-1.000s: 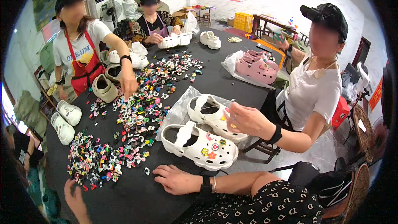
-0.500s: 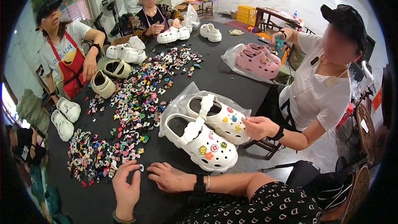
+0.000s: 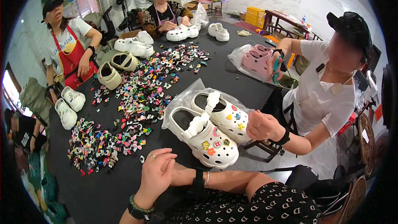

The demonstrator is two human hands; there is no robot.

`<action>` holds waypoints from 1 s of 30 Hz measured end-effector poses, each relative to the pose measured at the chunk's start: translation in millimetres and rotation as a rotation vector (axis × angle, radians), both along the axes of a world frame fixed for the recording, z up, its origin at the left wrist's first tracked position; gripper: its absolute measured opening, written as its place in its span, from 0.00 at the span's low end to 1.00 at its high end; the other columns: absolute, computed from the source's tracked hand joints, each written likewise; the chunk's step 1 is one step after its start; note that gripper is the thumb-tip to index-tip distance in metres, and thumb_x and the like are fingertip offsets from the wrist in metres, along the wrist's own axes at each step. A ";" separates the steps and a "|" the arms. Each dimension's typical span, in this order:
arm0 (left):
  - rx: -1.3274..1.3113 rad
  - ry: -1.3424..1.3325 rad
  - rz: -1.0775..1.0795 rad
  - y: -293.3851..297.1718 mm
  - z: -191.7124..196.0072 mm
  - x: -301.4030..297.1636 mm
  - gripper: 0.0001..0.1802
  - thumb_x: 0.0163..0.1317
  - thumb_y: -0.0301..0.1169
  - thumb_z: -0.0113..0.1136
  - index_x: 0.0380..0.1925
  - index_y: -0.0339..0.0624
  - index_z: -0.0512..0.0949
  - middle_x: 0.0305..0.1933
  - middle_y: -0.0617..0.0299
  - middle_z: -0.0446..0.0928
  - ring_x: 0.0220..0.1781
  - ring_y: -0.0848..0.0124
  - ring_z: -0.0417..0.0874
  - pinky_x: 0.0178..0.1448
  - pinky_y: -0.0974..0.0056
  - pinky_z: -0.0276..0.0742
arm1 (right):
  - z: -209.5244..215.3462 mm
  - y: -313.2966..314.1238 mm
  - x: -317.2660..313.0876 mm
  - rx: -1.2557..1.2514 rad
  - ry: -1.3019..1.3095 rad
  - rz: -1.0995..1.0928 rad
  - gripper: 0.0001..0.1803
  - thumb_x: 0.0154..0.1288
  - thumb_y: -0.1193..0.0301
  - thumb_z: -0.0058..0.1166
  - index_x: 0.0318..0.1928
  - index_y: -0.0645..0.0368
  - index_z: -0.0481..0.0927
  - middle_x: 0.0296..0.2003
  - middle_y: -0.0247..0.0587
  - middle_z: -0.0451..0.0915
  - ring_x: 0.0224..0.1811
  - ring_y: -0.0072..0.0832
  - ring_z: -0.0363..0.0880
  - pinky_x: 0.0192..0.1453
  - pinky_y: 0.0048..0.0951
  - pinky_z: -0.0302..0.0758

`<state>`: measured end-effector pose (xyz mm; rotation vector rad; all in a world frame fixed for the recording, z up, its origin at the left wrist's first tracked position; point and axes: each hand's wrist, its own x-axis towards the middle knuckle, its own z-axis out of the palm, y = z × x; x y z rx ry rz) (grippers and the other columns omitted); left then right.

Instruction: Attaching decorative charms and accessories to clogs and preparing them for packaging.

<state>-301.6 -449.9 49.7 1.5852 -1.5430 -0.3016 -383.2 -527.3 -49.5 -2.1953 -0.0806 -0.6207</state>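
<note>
White clogs (image 3: 208, 137), a pair, lie on a clear plastic bag (image 3: 180, 100) on the black table (image 3: 110, 193), just beyond the person's hands, toward one o'clock from the left hand (image 3: 157, 173). Their toes point toward five o'clock, colourful charms (image 3: 217, 144) sit on both uppers, and the white heel straps cross over the openings. The left hand, a green bead bracelet (image 3: 134, 204) at its wrist, is held in front of the right hand (image 3: 179, 174), its fingers curved and narrow toward the thumb; whether anything is pinched between them I cannot tell. It covers most of the right, so the state of those fingers cannot be told. A loose charm (image 3: 142, 159) lies near the left hand between ten and eleven o'clock, and a heap of charms (image 3: 103, 145) spreads further off at ten. At two o'clock a co-worker's hand (image 3: 265, 127), fingers bent, is just beside one clog's toe; pink clogs (image 3: 255, 61) stand well apart, past one.
</note>
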 end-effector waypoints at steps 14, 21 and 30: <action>-0.057 -0.045 -0.026 -21.1 -16.9 -5.9 0.09 0.55 0.23 0.62 0.38 0.39 0.81 0.46 0.51 0.81 0.49 0.53 0.80 0.54 0.54 0.77 | -8.5 3.6 -9.1 0.003 -0.154 -0.044 0.22 0.54 0.75 0.57 0.51 0.68 0.73 0.52 0.56 0.72 0.58 0.49 0.69 0.64 0.46 0.67; -0.121 -0.163 -0.037 -24.5 -20.0 -2.4 0.09 0.56 0.22 0.63 0.38 0.38 0.83 0.47 0.51 0.81 0.40 0.60 0.83 0.39 0.63 0.80 | -28.3 3.2 -1.3 -0.099 -0.189 -0.085 0.21 0.54 0.75 0.57 0.50 0.68 0.74 0.52 0.57 0.72 0.59 0.51 0.69 0.66 0.49 0.65; -0.093 -0.123 -0.056 -32.8 -17.6 -2.9 0.08 0.58 0.22 0.60 0.38 0.37 0.83 0.50 0.51 0.79 0.39 0.64 0.83 0.30 0.69 0.81 | -43.1 3.0 5.1 -0.061 -0.174 -0.049 0.21 0.55 0.74 0.56 0.50 0.68 0.74 0.52 0.57 0.72 0.60 0.53 0.67 0.68 0.53 0.61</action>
